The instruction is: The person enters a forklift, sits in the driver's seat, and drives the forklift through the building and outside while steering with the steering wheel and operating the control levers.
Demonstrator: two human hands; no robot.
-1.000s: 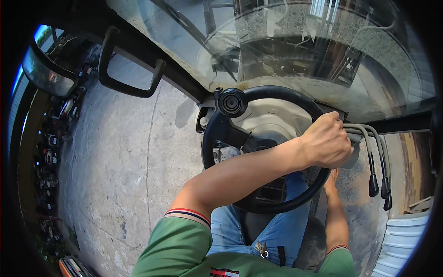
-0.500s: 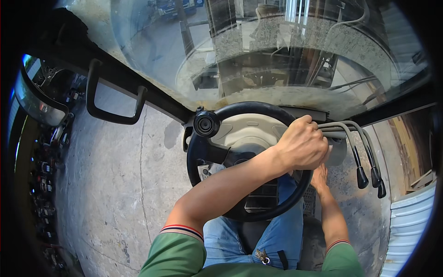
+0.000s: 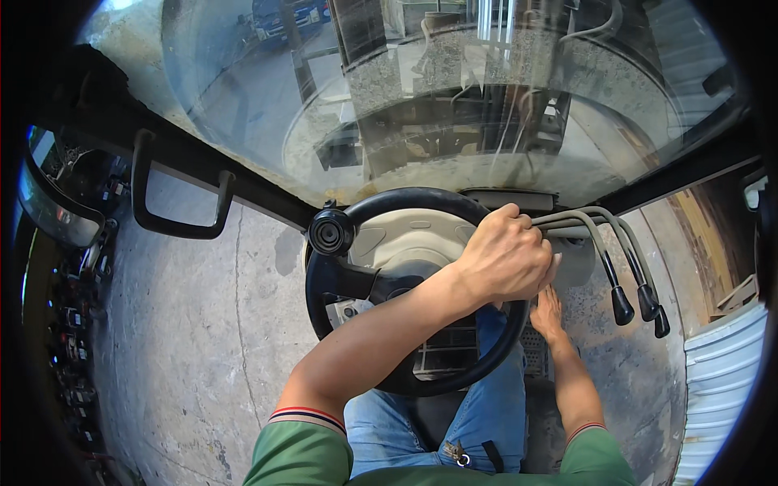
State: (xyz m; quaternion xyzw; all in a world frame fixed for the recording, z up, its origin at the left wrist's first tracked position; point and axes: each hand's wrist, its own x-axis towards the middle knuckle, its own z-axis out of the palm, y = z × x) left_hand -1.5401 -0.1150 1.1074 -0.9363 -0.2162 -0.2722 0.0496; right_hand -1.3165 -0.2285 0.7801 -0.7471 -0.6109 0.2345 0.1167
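Observation:
My left hand [image 3: 509, 255] is closed around the right side of the black steering wheel [image 3: 381, 389], its forearm crossing over the wheel from the lower left. A round black spinner knob [image 3: 329, 233] sits on the wheel's upper left rim. Lower down, just right of the rim, my right hand [image 3: 546, 314] reaches forward past the wheel. Its fingers point away from me, and my left hand covers their tips, so what they touch is hidden. Several bent levers with black grips [image 3: 622, 306] stand to the right of both hands, apart from them.
A curved windshield [image 3: 243, 105] spans the front, with a vertical mast [image 3: 369, 89] beyond it. A black grab handle [image 3: 180, 231] is fixed to the left pillar. Concrete floor [image 3: 186, 324] shows at the left. Corrugated metal [image 3: 721, 389] and wooden boards [image 3: 703, 251] lie at the right.
The whole view has shifted a little, so the wheel, levers and pillars appear further left. My left hand keeps its hold on the rim, and my right hand stays low beside it.

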